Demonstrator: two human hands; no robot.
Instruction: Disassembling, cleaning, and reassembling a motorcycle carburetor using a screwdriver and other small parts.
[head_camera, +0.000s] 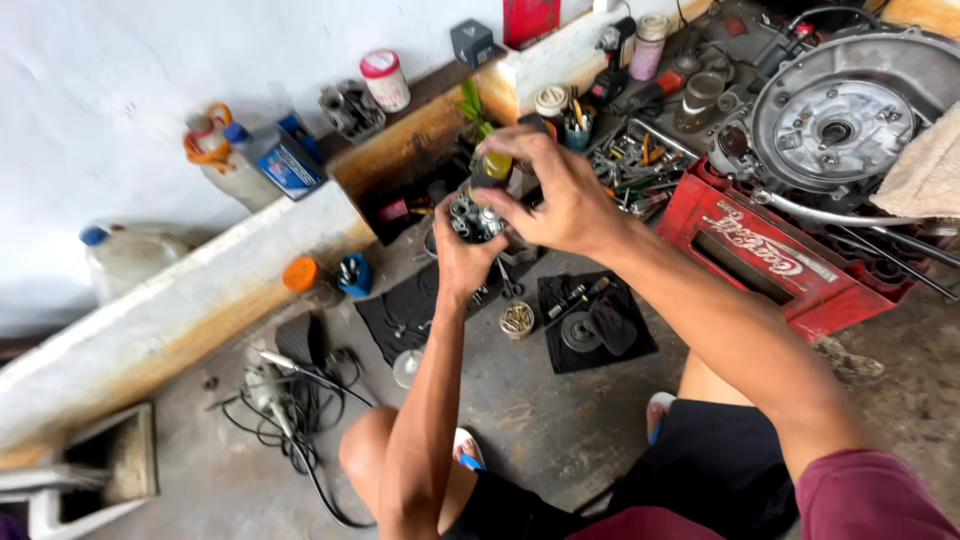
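My left hand (462, 262) holds a small round metal engine part (473, 217) from below, its toothed face turned up toward me. My right hand (557, 195) reaches over it from the right, fingers curled on the part's top and far side. A small bottle with a yellow body (497, 164) shows just behind the fingers; whether my right hand grips it I cannot tell. Both arms stretch out over the concrete floor, above black rubber mats (590, 330) that carry loose parts.
A red plastic crate (770, 255) supports a large grey engine casing (850, 110) at the right. A metal tray of tools (640, 160), a small tin of screws (517, 318), an orange-capped jar (302, 274), cables (290, 400) and plastic jugs (130, 255) lie about along a low whitewashed ledge (180, 310).
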